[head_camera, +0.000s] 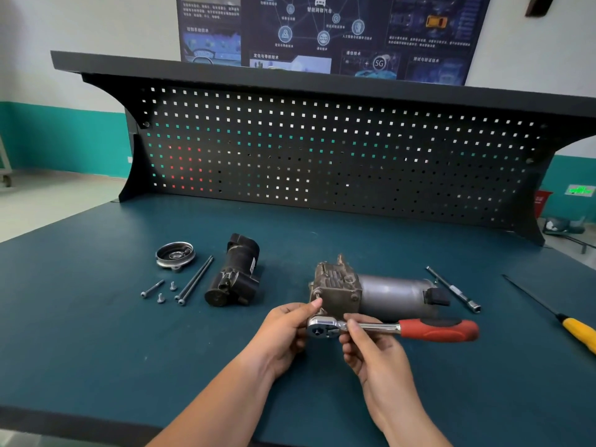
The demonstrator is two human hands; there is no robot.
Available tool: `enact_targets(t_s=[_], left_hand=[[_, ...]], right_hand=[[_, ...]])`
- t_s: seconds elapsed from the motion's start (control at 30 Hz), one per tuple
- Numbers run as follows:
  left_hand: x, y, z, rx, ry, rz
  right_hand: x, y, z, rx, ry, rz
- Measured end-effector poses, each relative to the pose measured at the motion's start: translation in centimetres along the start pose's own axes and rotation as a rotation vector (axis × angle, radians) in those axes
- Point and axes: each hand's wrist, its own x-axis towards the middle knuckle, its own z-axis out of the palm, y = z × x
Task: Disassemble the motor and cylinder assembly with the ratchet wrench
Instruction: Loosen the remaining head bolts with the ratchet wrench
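Left hand (pixel 290 330) fingers (pixel 314 304) curled, pinching the head of the wrench (pixel 380 328); right hand (pixel 371 353) fingers (pixel 352 324) clamped on the chrome shank just behind the head. Red-and-black handle points right, free of both hands. Wrench held low over the table (pixel 96 317), just in front of the assembly (pixel 371 291), whose head end it partly overlaps. Whether the head sits on a bolt: cannot tell. Assembly lies on its side, mid-table: finned block on the left, grey cylinder to the right, black plug at the far right end. Right of it, apart, a thin extension bar (pixel 453 289) lies slantwise; further right, at the frame edge, a screwdriver (pixel 577 333) with a yellow handle. Left of the assembly, well apart, a black housing (pixel 233 275) lies on its side. Just beside that, two long bolts (pixel 195 280) lie parallel. Then three short screws (pixel 160 298) lie loose. Behind them a round metal cover (pixel 175 254) lies hollow side up. Black pegboard (pixel 322 150) at the back of the table.
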Motion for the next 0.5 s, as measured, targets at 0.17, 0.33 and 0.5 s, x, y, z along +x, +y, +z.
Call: enact_targets(t_s=[0.17,0.33,0.5], left_hand=[[0.2,0.0,-0.1,-0.068,-0.016,-0.069],[0.3,-0.2,0.1,-0.119,-0.021,-0.101],[0.4,-0.2,0.5,-0.123,-0.005,-0.081]], right_hand=[[0.5,-0.6,0.1,-0.119,-0.046,-0.098],[1.7,-1.7,0.0,-0.302,-0.11,-0.196],[2.4,-2.0,0.5,0.18,-0.044,-0.045]])
